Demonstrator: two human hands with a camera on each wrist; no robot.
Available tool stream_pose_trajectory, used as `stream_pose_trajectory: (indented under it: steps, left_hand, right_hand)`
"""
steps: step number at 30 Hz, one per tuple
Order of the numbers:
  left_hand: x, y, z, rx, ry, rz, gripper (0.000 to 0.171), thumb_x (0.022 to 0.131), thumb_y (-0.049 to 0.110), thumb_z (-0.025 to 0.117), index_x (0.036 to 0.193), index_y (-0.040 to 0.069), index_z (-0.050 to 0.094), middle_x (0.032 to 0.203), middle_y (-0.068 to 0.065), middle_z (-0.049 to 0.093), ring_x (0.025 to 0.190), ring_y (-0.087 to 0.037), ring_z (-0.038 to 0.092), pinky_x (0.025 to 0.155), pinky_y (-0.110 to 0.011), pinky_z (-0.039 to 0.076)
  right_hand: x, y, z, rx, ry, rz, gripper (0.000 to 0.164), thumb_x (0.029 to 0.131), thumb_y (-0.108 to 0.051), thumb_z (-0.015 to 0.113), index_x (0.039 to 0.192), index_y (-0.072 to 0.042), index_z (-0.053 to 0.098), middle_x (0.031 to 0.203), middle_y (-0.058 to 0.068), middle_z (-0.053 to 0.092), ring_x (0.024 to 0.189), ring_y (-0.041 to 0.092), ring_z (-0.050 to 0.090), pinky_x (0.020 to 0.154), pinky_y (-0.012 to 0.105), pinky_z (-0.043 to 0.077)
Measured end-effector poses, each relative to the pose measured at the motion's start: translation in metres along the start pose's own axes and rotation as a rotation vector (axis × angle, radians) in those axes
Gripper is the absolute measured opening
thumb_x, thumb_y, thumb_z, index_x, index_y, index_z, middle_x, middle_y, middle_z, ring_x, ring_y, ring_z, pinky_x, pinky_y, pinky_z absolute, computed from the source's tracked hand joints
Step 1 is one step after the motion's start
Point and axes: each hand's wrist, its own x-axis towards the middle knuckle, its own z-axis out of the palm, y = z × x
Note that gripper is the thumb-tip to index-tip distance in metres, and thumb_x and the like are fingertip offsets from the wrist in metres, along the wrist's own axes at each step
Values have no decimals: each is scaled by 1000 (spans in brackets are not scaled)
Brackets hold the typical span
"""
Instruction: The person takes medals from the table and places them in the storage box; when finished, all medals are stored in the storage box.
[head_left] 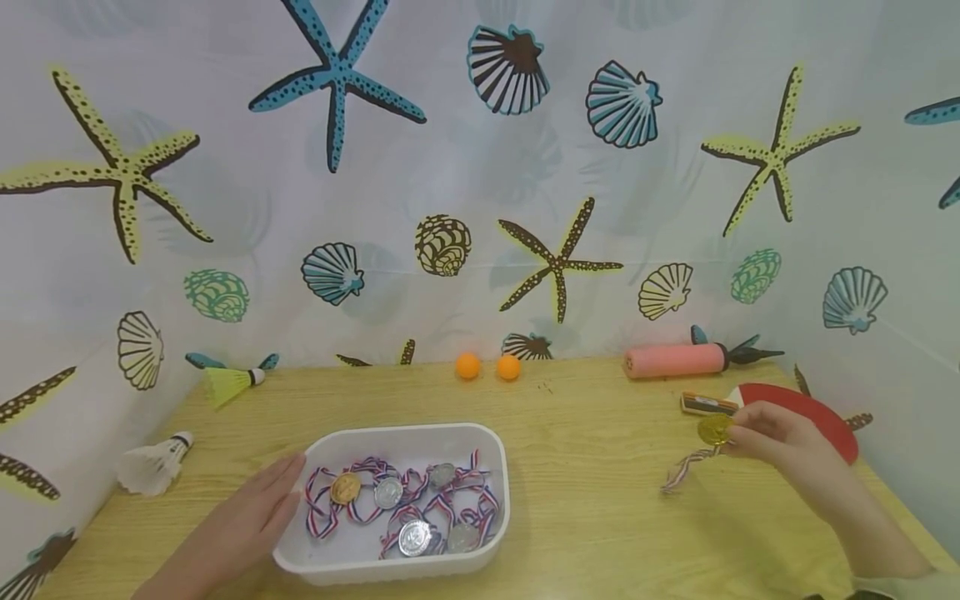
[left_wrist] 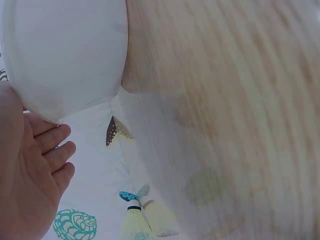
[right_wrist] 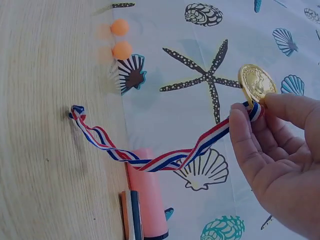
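My right hand (head_left: pixel 776 437) pinches a gold medal (right_wrist: pixel 257 82) by its edge, at the right over the table. From it trails a red, white and blue striped ribbon (right_wrist: pixel 165 161), its far end at the tabletop. On the left, my left hand (head_left: pixel 236 521) rests its extended fingers against the side of a white plastic tub (head_left: pixel 390 575); in the left wrist view the fingertips (left_wrist: pixel 62 131) are right at the tub's rim. Inside the tub lie several medals on tangled striped ribbons, among them a gold one (head_left: pixel 346 488) and a silver one (head_left: pixel 415 538).
Two orange balls (head_left: pixel 487 367) sit at the back edge. At the back right lies a pink cylinder (head_left: pixel 675 360), with a red table tennis paddle (head_left: pixel 813 412) nearer my right hand. A yellow shuttlecock (head_left: pixel 227 383) and a white one (head_left: pixel 153 467) lie at the left. Patterned curtains enclose the table.
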Motion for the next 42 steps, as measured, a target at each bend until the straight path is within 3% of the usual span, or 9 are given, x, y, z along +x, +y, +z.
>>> stream_pose_trajectory:
  steps: [8,16,23,29,36,42]
  left_hand:
    - [-2,0,1,11,14,6,56,99,34,39,139,-4,34,139,-26,35,125,-45,32,99,-58,29]
    - [-1,0,-1,7,2,1,57,99,36,38,140,-4,33,140,-26,34,125,-45,31,100,-58,28]
    - [0,-2,0,7,3,13,57,99,35,39,139,-5,34,139,-26,34,125,-45,32,100,-58,28]
    - [-1,-2,1,17,15,24,55,98,33,41,138,-5,35,139,-26,35,125,-45,33,99,-58,29]
    - [0,-1,0,5,-6,8,56,98,32,42,139,-5,33,139,-27,34,125,-45,32,99,-58,28]
    - [0,-1,0,10,-6,12,56,98,32,42,139,-6,34,138,-27,35,124,-46,33,99,-59,29]
  right_hand:
    - [10,-16,14,-79,66,60,32,90,-25,61,103,3,55,99,6,60,88,12,62,79,28,49]
    - [19,-33,21,-57,46,1,27,89,-16,62,102,6,54,96,8,62,87,10,61,78,23,50]
    - [32,-54,26,-9,53,-49,22,89,-10,62,100,6,51,92,11,60,84,13,62,76,27,53]
    - [41,-78,32,-33,37,-75,27,89,-18,62,102,3,52,99,14,59,89,19,60,74,30,53]
    - [49,-102,42,-43,32,-97,31,89,-24,62,109,-1,53,107,11,61,98,18,58,79,24,49]
    - [60,-119,56,13,8,-180,26,89,-11,62,109,3,54,106,14,59,93,15,59,77,27,53]
